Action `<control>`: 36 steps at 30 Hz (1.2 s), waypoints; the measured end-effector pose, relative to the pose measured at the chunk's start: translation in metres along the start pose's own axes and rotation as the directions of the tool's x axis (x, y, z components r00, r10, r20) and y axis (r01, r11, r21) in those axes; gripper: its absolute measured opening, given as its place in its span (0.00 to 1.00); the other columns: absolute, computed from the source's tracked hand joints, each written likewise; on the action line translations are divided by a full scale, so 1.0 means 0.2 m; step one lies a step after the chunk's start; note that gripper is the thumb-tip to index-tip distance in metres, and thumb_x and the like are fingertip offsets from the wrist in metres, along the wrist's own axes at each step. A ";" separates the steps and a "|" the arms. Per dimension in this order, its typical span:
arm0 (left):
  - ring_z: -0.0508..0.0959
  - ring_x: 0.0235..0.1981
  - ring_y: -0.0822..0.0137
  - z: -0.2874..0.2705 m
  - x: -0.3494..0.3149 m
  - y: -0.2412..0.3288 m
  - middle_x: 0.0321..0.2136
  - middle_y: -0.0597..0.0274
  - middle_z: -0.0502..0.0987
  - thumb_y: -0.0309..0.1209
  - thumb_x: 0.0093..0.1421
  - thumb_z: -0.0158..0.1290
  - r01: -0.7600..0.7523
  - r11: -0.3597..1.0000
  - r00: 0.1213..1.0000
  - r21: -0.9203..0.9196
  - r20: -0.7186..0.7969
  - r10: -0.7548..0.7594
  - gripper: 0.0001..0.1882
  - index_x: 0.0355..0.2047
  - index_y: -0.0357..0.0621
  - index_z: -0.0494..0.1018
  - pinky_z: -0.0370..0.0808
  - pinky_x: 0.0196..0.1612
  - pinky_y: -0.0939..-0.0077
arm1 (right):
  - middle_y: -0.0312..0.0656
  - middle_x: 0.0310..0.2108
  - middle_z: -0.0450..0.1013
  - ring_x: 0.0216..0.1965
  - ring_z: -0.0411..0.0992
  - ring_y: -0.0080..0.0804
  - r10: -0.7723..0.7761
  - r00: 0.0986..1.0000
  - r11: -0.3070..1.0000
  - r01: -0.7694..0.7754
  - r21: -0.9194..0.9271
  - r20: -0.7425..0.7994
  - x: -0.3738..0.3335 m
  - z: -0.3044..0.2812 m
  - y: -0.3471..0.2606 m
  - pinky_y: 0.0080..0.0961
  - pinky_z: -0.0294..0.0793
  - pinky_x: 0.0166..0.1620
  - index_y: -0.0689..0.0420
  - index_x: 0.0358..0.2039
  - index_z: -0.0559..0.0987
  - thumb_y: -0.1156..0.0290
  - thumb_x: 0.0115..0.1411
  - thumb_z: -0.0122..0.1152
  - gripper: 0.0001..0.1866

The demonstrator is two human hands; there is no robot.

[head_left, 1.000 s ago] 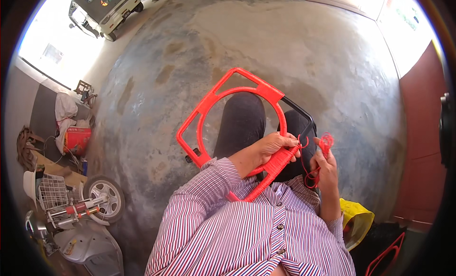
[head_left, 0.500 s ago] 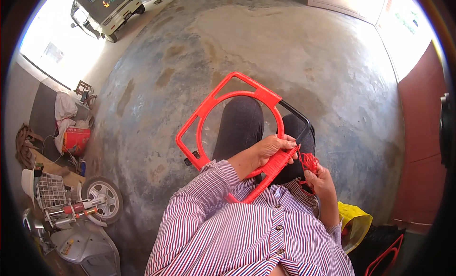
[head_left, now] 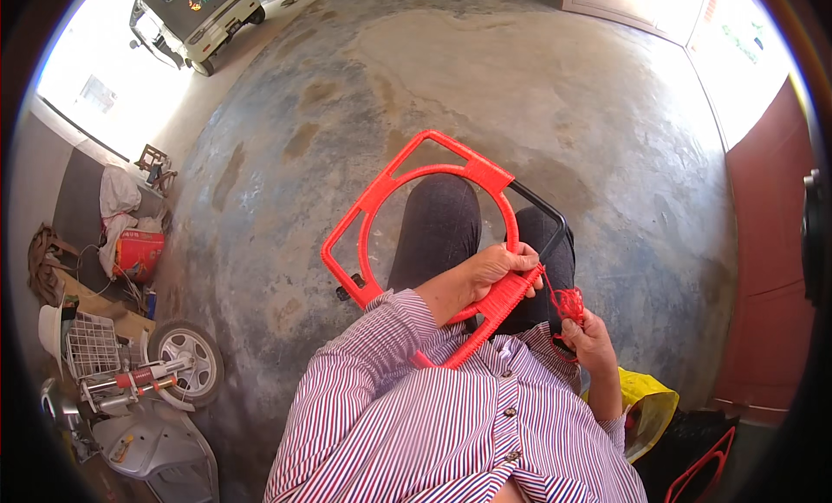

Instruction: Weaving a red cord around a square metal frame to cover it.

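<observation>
Left fingers [head_left: 523,262] pinch the red, tightly wound, ring-centred frame [head_left: 488,177] over the knees [head_left: 440,234]; right fingers [head_left: 574,331], closed, grip tangled cord [head_left: 568,302] at four o'clock (mottled concrete floor [head_left: 633,191] beyond, scooter [head_left: 160,442] at eight).

So the floor [head_left: 277,226] is plain concrete, blotchy grey with brownish stains, the clearer ones around 11 o'clock. Over at 8 there's a two-wheeler [head_left: 156,442] with a wire basket up front, its front wheel [head_left: 186,364] right on the concrete. At 9 there's a red box [head_left: 139,253] with a pale sack [head_left: 119,195] bunched up just beside it. A yellow bag [head_left: 654,408] sits around 4, near some black stuff too dark to make out. The other thing doing the carrying is a lap [head_left: 438,234] in dark trousers, dead centre, with a red frame [head_left: 490,175] lying tilted across it, bare black bar at its 2 o'clock.
</observation>
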State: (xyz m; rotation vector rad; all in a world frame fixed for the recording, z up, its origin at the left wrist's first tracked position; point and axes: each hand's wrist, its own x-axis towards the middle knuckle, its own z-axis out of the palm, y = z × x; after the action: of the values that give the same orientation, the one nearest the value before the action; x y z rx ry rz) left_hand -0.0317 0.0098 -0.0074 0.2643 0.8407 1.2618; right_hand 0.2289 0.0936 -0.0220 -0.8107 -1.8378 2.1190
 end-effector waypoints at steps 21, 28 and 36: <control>0.78 0.34 0.66 -0.03 -0.02 -0.03 0.39 0.59 0.77 0.27 0.63 0.53 -0.177 0.984 0.971 -0.013 -0.168 0.172 0.08 0.42 0.43 0.71 0.80 0.35 0.70 | 0.36 0.29 0.68 0.31 0.68 0.23 -0.505 0.840 0.742 0.305 -0.597 -0.198 0.43 -0.02 -0.38 0.23 0.69 0.36 0.59 0.47 0.78 0.76 0.56 0.59 0.16; 0.77 0.42 0.69 0.00 -0.02 -0.03 0.48 0.61 0.73 0.27 0.60 0.56 -0.481 0.870 0.860 0.104 -0.137 0.492 0.31 0.62 0.42 0.56 0.75 0.46 0.72 | 0.36 0.34 0.76 0.38 0.75 0.41 -0.531 0.832 0.197 0.306 -0.931 0.161 0.55 0.21 -0.48 0.33 0.75 0.39 0.54 0.28 0.76 0.69 0.51 0.65 0.06; 0.75 0.50 0.63 -0.02 -0.02 -0.03 0.50 0.54 0.73 0.32 0.63 0.53 -0.249 0.960 0.968 -0.125 0.008 0.252 0.26 0.59 0.38 0.61 0.72 0.54 0.67 | 0.40 0.40 0.74 0.46 0.72 0.40 -0.659 0.748 0.332 0.387 -0.860 0.082 0.51 0.20 -0.46 0.35 0.74 0.46 0.55 0.37 0.81 0.71 0.50 0.66 0.13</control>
State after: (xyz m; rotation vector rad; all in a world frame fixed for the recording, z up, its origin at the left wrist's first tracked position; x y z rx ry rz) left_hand -0.0304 0.0038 -0.0125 0.2926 0.7206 1.5390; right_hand 0.1060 0.1301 0.0425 -0.4651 -2.4688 0.5514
